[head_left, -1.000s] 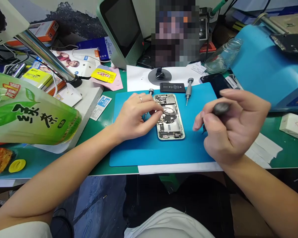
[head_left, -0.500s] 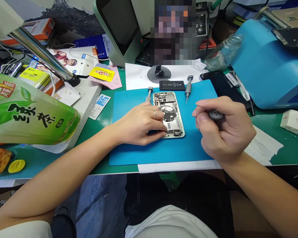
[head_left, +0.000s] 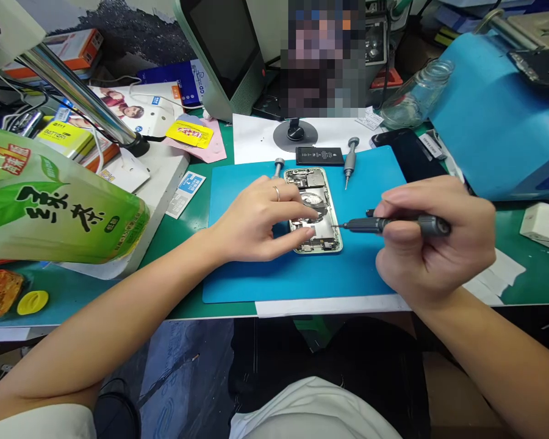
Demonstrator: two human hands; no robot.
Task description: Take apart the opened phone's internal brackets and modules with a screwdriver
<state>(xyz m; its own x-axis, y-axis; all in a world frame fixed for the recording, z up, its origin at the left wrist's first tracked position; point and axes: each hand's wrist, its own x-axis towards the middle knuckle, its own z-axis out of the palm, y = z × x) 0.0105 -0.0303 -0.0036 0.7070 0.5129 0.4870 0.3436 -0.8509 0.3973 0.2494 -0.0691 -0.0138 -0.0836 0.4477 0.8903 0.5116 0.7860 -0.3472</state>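
An opened phone [head_left: 321, 231] lies on the blue mat [head_left: 274, 283], its inner parts bare. My left hand [head_left: 260, 219], with a ring on one finger, reaches over the phone's left side; thumb and forefinger are apart above its lower half. In my right hand [head_left: 439, 238] is a dark grey screwdriver [head_left: 366, 225], held level with its thin tip at the phone's right edge. A small black end beside the screwdriver's shaft is too hidden to name. Beyond the phone lie a black phone battery [head_left: 319, 156], a grey screwdriver [head_left: 350, 161] and another grey-handled tool [head_left: 279, 164], partly behind my left hand.
On the left stand a green pouch [head_left: 64, 201] and a metal lamp post [head_left: 82, 97]. A tilted screen device [head_left: 224, 55] is at the back. To the right are a glass jar [head_left: 412, 91], a blue machine [head_left: 494, 134] and a white box [head_left: 546, 225].
My right hand has turned, so the screwdriver now points left at the phone's edge. My left thumb and forefinger have moved up from the phone's bottom end and spread apart.
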